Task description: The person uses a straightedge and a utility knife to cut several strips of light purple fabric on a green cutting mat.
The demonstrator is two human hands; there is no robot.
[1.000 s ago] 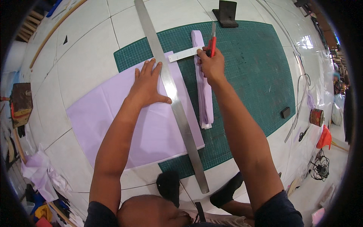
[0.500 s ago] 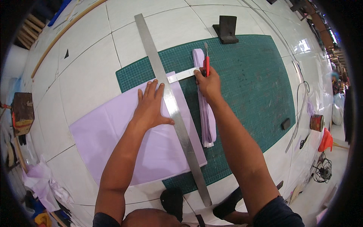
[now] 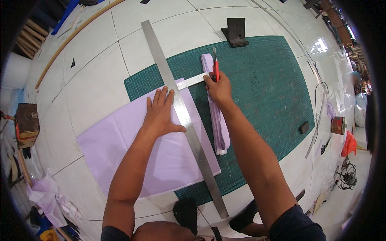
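Cloth [image 3: 112, 140], lilac: lies across green mat [image 3: 265, 104]'s left edge. Left hand [image 3: 160, 116]: fingers apart, touching steel ruler [image 3: 194, 146]; even pressure should prevent slipping. Short white ruler [image 3: 192, 81]: toward far edge, best kept flat. Folded lilac strips [image 3: 217, 124]: beneath right hand [image 3: 220, 89], fingers clamped on short white ruler and red cutter [image 3: 216, 70].

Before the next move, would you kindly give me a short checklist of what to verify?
1. Left hand at the long metal ruler: ok, fingertips and thumb meet its edge.
2. Long metal ruler spanning the lavender fabric: ok, past both edges.
3. Fabric wholly on the green mat: not ok, its left part covers tiles.
4. Red-handled cutter away from left hand: ok, in the right hand.
5. Short white ruler touching long one: cannot tell.
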